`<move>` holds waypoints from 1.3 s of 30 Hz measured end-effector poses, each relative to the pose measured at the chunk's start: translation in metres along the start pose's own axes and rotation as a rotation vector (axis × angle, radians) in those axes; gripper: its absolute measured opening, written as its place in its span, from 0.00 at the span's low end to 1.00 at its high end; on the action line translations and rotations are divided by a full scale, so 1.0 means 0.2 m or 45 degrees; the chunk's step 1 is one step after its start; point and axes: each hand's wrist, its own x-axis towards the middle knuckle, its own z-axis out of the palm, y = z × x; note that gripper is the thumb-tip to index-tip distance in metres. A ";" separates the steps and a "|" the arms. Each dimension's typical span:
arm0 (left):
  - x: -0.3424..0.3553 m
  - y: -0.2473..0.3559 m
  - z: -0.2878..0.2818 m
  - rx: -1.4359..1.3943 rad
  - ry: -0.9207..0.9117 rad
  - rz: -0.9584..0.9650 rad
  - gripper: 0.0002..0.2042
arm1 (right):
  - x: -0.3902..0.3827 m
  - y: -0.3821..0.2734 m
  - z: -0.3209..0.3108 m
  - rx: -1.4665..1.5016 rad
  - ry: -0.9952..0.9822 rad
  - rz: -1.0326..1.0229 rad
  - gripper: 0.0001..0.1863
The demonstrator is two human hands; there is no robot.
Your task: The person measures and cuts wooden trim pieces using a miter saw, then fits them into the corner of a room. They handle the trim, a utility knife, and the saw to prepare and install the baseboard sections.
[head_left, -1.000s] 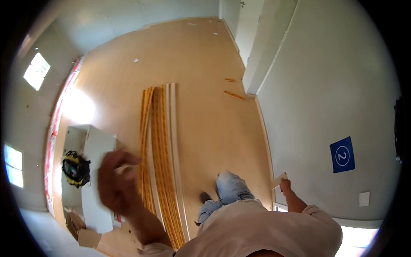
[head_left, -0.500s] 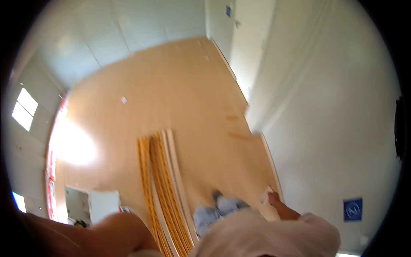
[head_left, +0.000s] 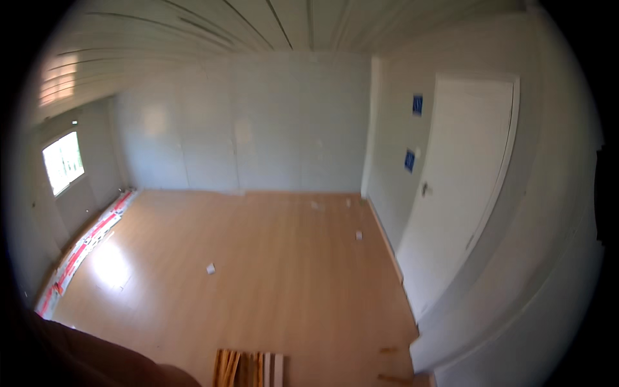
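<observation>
Bare left forearm (head_left: 109,358) blurred; both hands out of sight — grip cannot be told. Right of it, on light-brown plank floor (head_left: 290,277): long yellow-brown and white flat strips (head_left: 248,371) — tripping risk if stepped on unwatched.

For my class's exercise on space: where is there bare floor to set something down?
Between the left white scrap and the door; also between the strips and the orange offcuts. Crowded: around the strips and along the red-white band at left.

White flat door (head_left: 461,193) right, two blue rectangular signs (head_left: 418,105) beside it; bright rectangular window (head_left: 63,162) left; small white scrap (head_left: 211,268) on tan wood-look floor (head_left: 290,277).
</observation>
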 end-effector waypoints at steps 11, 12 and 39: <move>-0.63 -1.63 0.95 -0.120 0.225 -0.244 0.06 | 0.77 0.21 0.51 -0.203 0.220 0.600 0.19; -0.82 -1.88 1.21 -0.208 0.145 -0.525 0.06 | 0.83 0.12 0.57 -0.298 0.233 0.681 0.19; -3.11 -4.61 3.52 -1.108 -0.975 -2.296 0.23 | 4.70 -4.13 2.02 -0.170 -0.731 -0.151 0.23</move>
